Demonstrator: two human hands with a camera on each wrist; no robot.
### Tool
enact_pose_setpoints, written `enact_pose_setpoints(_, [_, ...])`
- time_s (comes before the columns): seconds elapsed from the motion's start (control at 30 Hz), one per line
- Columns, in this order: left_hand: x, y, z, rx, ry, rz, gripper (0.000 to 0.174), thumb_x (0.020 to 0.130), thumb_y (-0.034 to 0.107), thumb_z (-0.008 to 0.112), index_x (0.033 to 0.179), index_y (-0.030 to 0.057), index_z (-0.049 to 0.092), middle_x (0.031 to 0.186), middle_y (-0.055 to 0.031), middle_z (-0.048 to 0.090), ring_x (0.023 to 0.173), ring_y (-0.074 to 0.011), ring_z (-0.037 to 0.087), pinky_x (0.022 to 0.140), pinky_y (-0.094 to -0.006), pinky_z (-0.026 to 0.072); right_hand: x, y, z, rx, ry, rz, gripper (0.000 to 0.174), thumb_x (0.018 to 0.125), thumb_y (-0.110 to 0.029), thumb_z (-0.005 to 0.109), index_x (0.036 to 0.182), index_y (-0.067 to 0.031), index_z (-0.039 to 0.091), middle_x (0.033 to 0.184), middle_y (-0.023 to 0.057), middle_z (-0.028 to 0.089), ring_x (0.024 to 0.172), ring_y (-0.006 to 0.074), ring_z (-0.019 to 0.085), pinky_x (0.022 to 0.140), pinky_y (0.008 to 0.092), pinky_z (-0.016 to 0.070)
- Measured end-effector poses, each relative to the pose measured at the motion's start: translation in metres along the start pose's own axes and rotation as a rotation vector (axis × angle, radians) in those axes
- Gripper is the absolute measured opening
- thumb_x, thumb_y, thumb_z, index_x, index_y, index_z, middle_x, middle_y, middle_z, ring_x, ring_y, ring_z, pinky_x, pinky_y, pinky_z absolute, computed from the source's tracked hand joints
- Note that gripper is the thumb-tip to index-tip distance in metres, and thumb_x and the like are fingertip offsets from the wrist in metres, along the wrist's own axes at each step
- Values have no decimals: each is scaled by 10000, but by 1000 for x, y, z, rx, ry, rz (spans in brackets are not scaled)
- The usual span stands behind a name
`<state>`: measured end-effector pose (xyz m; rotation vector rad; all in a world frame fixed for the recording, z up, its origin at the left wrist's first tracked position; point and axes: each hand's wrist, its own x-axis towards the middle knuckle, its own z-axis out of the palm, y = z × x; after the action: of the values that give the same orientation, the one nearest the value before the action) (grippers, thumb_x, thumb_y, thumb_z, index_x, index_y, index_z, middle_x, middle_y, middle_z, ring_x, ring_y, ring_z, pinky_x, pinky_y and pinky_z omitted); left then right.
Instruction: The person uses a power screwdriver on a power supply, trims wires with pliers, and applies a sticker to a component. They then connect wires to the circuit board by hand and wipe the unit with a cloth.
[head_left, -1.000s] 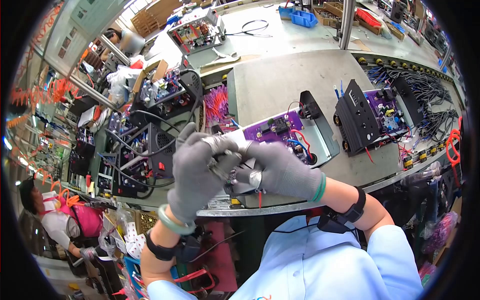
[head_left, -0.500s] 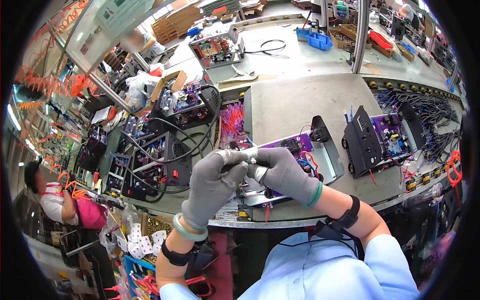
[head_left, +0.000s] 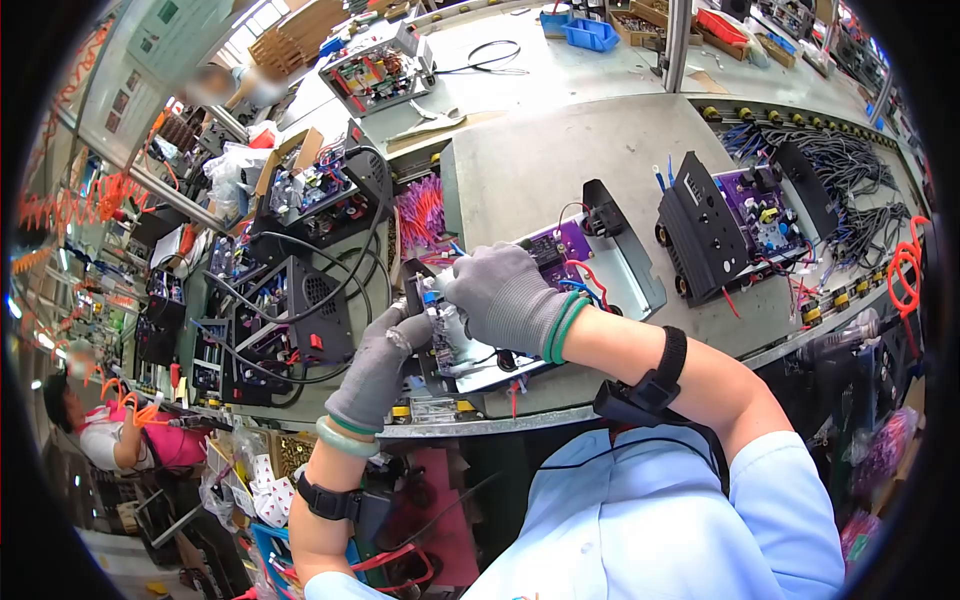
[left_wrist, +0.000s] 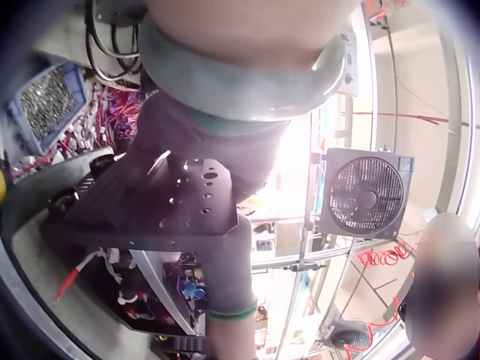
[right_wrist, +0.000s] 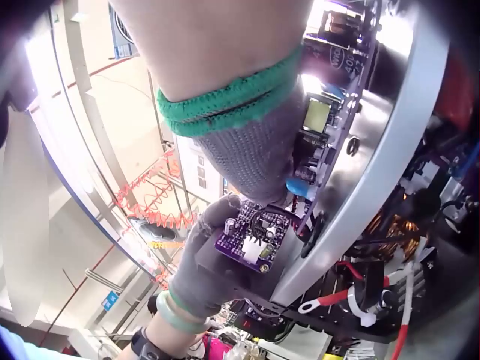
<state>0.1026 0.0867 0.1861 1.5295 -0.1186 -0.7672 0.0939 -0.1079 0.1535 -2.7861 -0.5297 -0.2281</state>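
My gloved left hand (head_left: 375,375) grips the black end panel (left_wrist: 176,202) of an open metal chassis (head_left: 635,275), at the chassis's left end. In the right wrist view, its fingers lie at the edge of a small purple circuit board (right_wrist: 251,244) just inside that panel. My gloved right hand (head_left: 505,300) reaches down into the chassis beside that board, its fingers bent downward. Its fingertips are hidden, so I cannot tell what they hold. A larger purple board (head_left: 572,240) with a red wire (head_left: 590,275) lies to the right of this hand.
A second open black unit (head_left: 710,230) stands to the right, near a heap of grey cables (head_left: 850,165). Several black units (head_left: 310,300) with looped cables crowd the left side. Pink-and-purple wires (head_left: 422,212) lie behind the chassis. Another person (head_left: 110,430) is at the far left.
The hands were together above the chassis, fingers meeting. They have parted: the left has moved down and left to the end panel, the right forward and down into the chassis.
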Motion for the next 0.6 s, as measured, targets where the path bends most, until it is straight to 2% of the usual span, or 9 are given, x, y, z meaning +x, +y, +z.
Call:
enact_pose_setpoints(0.07, [1,-2,-4,-3,-46,60,412,968,240,619,1255,-54,574,1124,-92,665,997,-156,644,927,-313,504,0,-1,-4,11,-82,40,200,748,-139,704,938,-79,687,897,128,691,891,306,700,768,455,536])
enact_pose_setpoints(0.17, [3,-4,-9,60,-47,88,453,955,252,624,1277,-61,562,1132,-96,662,1007,-160,643,950,-316,496,-1,-4,-11,1,-102,55,201,750,-134,698,940,-70,685,890,130,692,893,309,701,784,454,542])
enact_pose_setpoints(0.4, [0,2,-8,47,-55,14,466,930,227,620,1292,-58,552,1140,-90,660,1029,-159,642,952,-316,498,0,-3,-7,11,-66,58,202,755,-133,695,942,-59,681,878,129,693,887,316,707,798,456,552])
enact_pose_setpoints(0.47, [0,3,-3,35,-11,27,386,904,220,645,1215,-10,629,1049,-59,676,931,-113,636,861,-277,510,0,-2,-6,-4,-69,28,202,755,-139,698,942,-63,679,878,127,694,887,313,712,776,452,556])
enact_pose_setpoints(0.6, [0,-1,-3,44,23,39,376,904,218,646,1206,-7,635,1033,-51,673,922,-108,628,842,-268,505,2,-5,-9,-30,-139,28,178,755,-147,702,909,-58,687,876,126,693,877,311,717,771,447,561])
